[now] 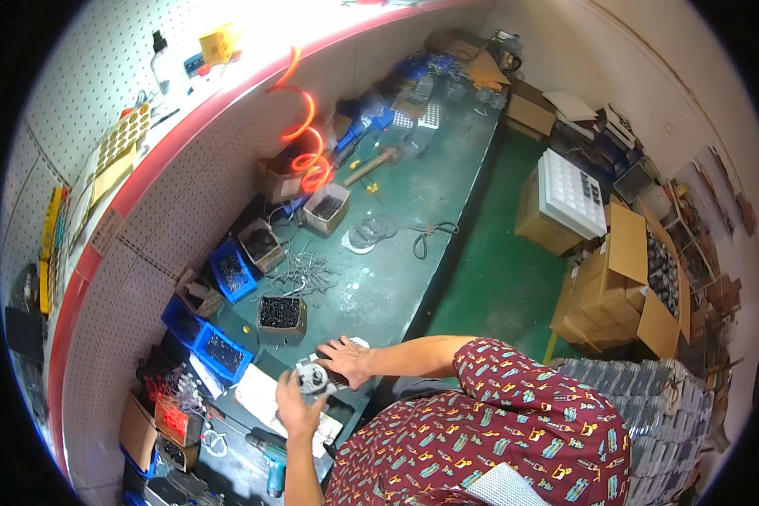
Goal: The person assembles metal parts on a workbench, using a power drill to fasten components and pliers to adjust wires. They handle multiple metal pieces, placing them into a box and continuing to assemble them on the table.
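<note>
A grey cast-metal housing (314, 379) with a round opening in its face sits at the near edge of the workbench. My left hand (298, 411) grips its near left side, thumb and fingers bent around the rim. My right hand (347, 361) reaches in from the right and rests over its far right side, fingers curved against it; the fingertips' contact is partly hidden. White paper or cloth (260, 395) lies beneath and beside the housing. A teal power drill (275, 472) is on the bench close to my left forearm.
Boxes of small dark parts (282, 314), blue bins (223, 352) and loose wires (304, 274) line the bench. Scissors (430, 239) lie near its right edge, a hammer (371, 167) farther back. An orange coiled hose (312, 164) hangs above. Cartons (599, 295) stand on the floor right.
</note>
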A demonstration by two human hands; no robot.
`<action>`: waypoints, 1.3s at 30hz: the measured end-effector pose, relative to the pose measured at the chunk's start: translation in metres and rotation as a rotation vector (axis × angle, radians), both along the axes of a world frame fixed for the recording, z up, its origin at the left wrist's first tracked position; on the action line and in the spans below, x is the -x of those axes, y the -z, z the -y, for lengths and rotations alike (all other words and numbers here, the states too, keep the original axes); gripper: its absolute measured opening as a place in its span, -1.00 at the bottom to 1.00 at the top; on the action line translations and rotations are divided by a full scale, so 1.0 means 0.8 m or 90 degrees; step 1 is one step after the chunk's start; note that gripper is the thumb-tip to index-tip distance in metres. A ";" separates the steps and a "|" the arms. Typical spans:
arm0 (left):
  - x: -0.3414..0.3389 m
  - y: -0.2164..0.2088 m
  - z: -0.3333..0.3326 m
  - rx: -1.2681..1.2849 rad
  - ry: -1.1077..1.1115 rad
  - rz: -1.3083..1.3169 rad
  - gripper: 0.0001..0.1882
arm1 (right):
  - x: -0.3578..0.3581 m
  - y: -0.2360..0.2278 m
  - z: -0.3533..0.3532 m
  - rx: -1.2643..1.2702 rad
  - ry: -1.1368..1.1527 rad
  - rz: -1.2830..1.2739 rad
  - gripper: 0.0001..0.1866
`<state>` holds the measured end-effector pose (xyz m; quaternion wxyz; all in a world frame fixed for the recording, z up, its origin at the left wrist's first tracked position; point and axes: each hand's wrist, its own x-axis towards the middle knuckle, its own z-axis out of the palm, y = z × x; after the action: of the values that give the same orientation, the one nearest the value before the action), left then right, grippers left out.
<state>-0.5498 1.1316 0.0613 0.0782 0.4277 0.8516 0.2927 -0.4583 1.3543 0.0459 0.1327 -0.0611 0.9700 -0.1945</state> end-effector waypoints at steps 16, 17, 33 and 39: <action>-0.051 0.072 -0.238 -0.123 -0.209 -0.012 -0.19 | -0.006 -0.018 -0.233 -0.004 -0.098 -0.138 0.18; -0.067 0.068 -0.258 -0.042 -0.274 0.035 -0.21 | -0.019 -0.023 -0.262 0.020 -0.042 -0.139 0.15; -0.040 0.150 -0.267 0.192 -0.635 0.089 -0.22 | -0.668 0.193 -0.560 0.122 0.763 0.482 -0.39; -0.040 0.114 -0.284 0.335 -0.624 -0.013 -0.41 | -0.614 0.189 -0.671 0.184 0.690 0.463 -0.37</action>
<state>-0.5182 1.3588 -0.0302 0.0287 -0.0498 0.9960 0.0684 0.0329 1.8911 -0.1052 0.3253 0.4873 0.7212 -0.3696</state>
